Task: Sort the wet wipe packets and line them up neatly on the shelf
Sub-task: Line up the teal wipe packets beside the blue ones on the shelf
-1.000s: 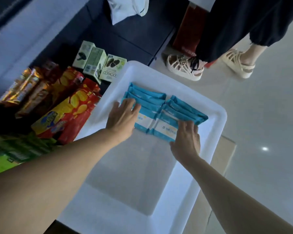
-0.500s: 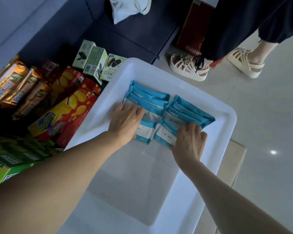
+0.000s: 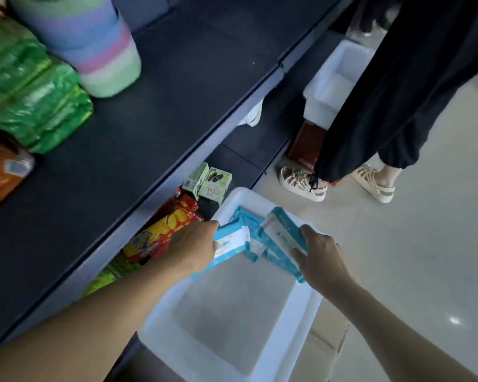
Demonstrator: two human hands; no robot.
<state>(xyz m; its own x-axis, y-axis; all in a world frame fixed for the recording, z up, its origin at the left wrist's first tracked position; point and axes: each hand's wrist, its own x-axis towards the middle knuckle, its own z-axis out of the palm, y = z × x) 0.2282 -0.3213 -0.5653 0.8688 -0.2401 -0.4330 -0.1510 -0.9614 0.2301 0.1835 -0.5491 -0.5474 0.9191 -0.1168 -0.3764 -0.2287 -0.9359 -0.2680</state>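
- Nearest to me, my two bare forearms reach forward over a white rectangular plastic bin, whose floor below my wrists looks bare.
- My left hand grips one bundle of flat teal-and-white wet wipe packets, fingers curled round its near end.
- My right hand grips a second bundle of the same teal packets, thumb on top; both bundles are lifted and tilted above the far end of the bin.
- The packets are thin, glossy soft pouches with crimped teal edges and a white label panel; they fan unevenly, corners sticking out.
- Risk, as I judge it: each hand holds several slick pouches at one end, so an outer one could slide free and drop into the bin or onto the pale tiled floor.
- Further risk: the two fans touch in the middle and could snag when I pull them apart.
- Left of the bin, red and yellow snack bags sit on a lower shelf.
- Above that, a dark blue shelf board has free space; the packets could catch its front edge on the way up.
- Farthest, a person in dark trousers and woven sandals stands close by.
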